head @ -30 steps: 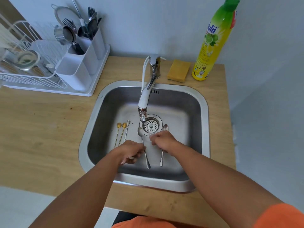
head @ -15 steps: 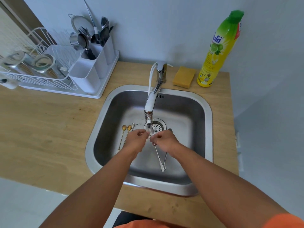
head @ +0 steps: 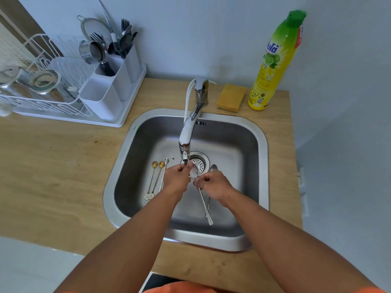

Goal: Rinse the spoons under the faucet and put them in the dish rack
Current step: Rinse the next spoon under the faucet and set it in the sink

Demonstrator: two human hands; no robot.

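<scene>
Now, spoon (head: 194,171) bowl sits under the faucet (head: 186,136) spout, over the sink (head: 249,127) drain; my right hand (head: 213,183) pinches its handle, left hand (head: 176,176) fingers curl on the bowl; I'd rub both faces, turn it, then carry to the rack (head: 53,106); other spoons (head: 157,176) wait left.

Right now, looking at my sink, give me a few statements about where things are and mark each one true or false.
1. The right hand holds a silver spoon under the faucet. True.
2. Two gold spoons sit in the dish rack. False: they lie on the sink floor, left of the drain.
3. The sponge lies between faucet and detergent bottle. True.
4. The left hand rests on the counter. False: it is over the sink at the spoon's bowl.
</scene>
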